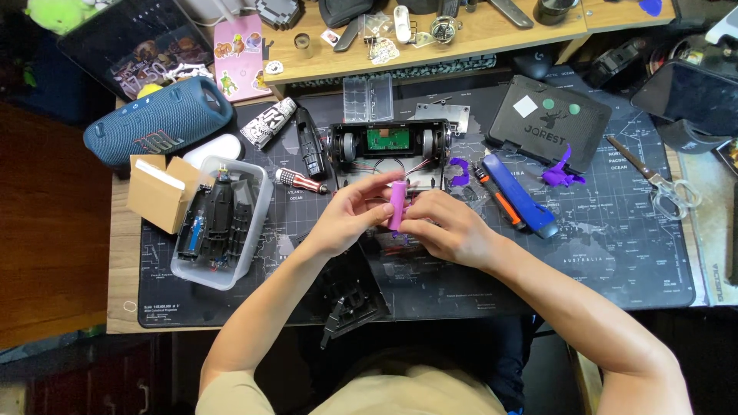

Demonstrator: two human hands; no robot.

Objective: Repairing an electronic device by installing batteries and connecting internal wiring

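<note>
Both hands meet over the middle of the surface (630, 261): the left hand (350, 215) and right hand (446, 227) together have their grip clenched on a pink battery (397, 204). The opened device (390, 150) lies just far of them. The bare mat to the near right leaves open room.

Pink cell (396, 204). Dark mat (600, 253) patterned with a pale world map. Blue speaker (157, 123). Blue tool (519, 192) with orange trim. Purple scraps (560, 174). Black case (550, 119) bearing a white square and green dots. Clear tray (257, 211). Brown box (157, 192). Green circuit board (382, 139).

Pink cylindrical cell (397, 205) between both hands (400, 219)
</note>
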